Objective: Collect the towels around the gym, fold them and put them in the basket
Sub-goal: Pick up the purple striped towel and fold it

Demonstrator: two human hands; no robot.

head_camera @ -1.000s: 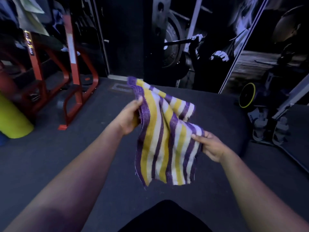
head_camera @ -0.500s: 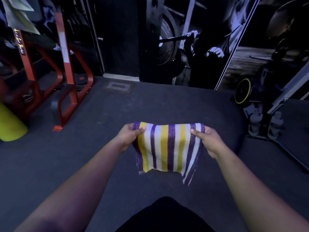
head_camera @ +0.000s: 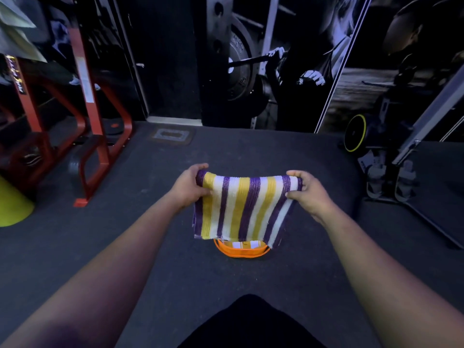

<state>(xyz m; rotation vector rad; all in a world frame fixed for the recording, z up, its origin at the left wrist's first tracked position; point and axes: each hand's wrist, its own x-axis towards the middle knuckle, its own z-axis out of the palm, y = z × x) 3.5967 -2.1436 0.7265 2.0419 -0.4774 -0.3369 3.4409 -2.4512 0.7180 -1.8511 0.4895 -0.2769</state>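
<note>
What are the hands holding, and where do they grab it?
Both hands hold the striped towel by its top folded edge: the left hand pinches the left end, the right hand the right end. The rest hangs down.

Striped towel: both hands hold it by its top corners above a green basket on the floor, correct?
Not quite. The head view shows the basket is orange, not green. The left hand and right hand do hold the striped towel by its top corners above it.

At frame centre the towel [head_camera: 242, 207] hangs between the left hand [head_camera: 188, 188] and right hand [head_camera: 310, 193]. Just below it, partly hidden, the basket [head_camera: 241, 251] sits on the floor [head_camera: 125, 247]. A rack [head_camera: 93, 116] stands upper left.
</note>
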